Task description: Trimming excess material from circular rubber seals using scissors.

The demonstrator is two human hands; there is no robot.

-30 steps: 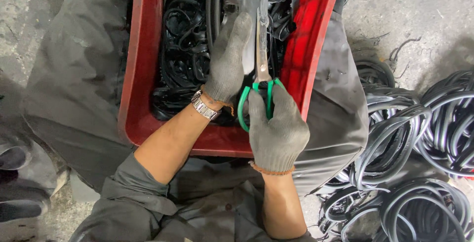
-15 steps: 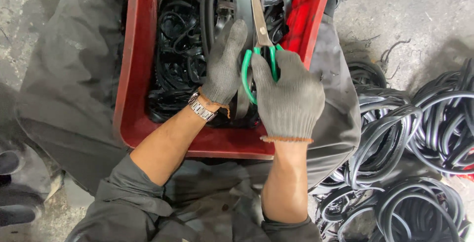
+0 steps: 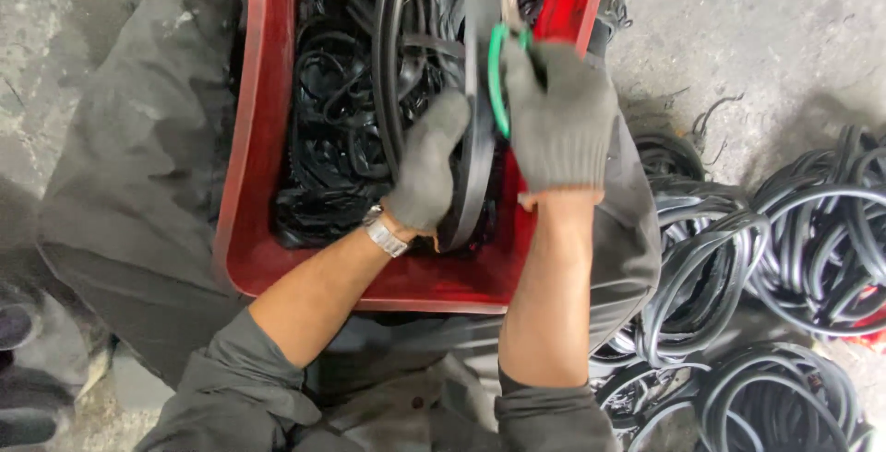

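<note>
Rubber strip (image 3: pixel 479 129), a wide flat black band, runs pretty much straight up and down over the middle of the red plastic crate (image 3: pixel 247 166), sitting on top of everything else in there. And the crate is packed: a tangle of black rubber bands and loops (image 3: pixel 337 152) fills the left half, and a thick black ring (image 3: pixel 386 65) arcs right next to the strip, so it's hemmed in on that side. The crate rests across the person's lap, on dark grey trousers (image 3: pixel 138 166).

Out to the right on the concrete floor (image 3: pixel 738 37) there's a whole heap of coiled black rubber rings (image 3: pixel 738 258), close to the crate's right wall and the right forearm. Part of a dark shoe (image 3: pixel 23 369) pokes in at the lower left.

Both hands wear grey knit gloves. The left hand (image 3: pixel 426 164) is curled around the strip from its left edge, wrapped on it low down, with a metal wristwatch (image 3: pixel 384 232) showing at the cuff. The right hand (image 3: pixel 556 118) is clenched through the green handles of a pair of scissors (image 3: pixel 501 55), blades pointing away toward the top edge, right against the strip's right edge. Both forearms are bare, sleeves pushed up to the elbows.
</note>
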